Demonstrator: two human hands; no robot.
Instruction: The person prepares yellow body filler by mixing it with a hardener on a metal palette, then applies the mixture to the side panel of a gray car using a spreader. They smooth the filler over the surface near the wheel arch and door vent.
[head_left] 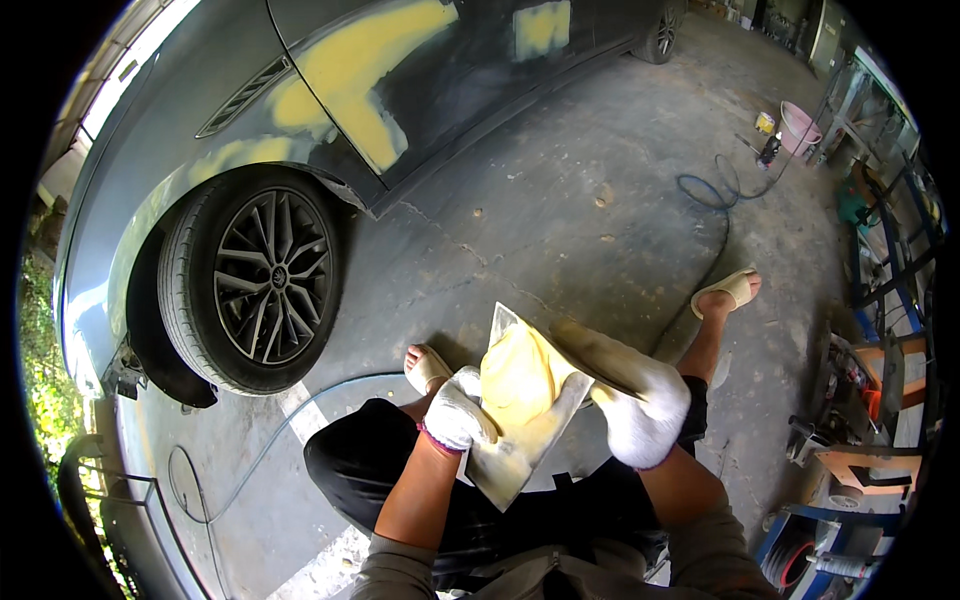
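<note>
My left hand point(458, 410), in a white knit glove, grips the left edge of a flat mixing board point(502, 470) over my lap. A thick mound of yellow body filler point(518, 375) lies on the board, with smears around it. My right hand point(645, 410), also gloved, is closed on a putty spreader point(592, 368) at the board's right side. The spreader shows mostly as a thin dark edge, and the fingers hide part of it. Ahead to the left stands a dark grey car point(450, 100) with yellow filler patches point(345, 85) on its fender and door.
The front wheel point(275, 270) is close on my left. A thin hose point(255, 470) runs over the concrete floor, and a dark cable point(722, 200) coils ahead right. A pink bucket point(798, 128) and a yellow can point(765, 123) stand farther off. Racks with parts point(870, 465) line the right side.
</note>
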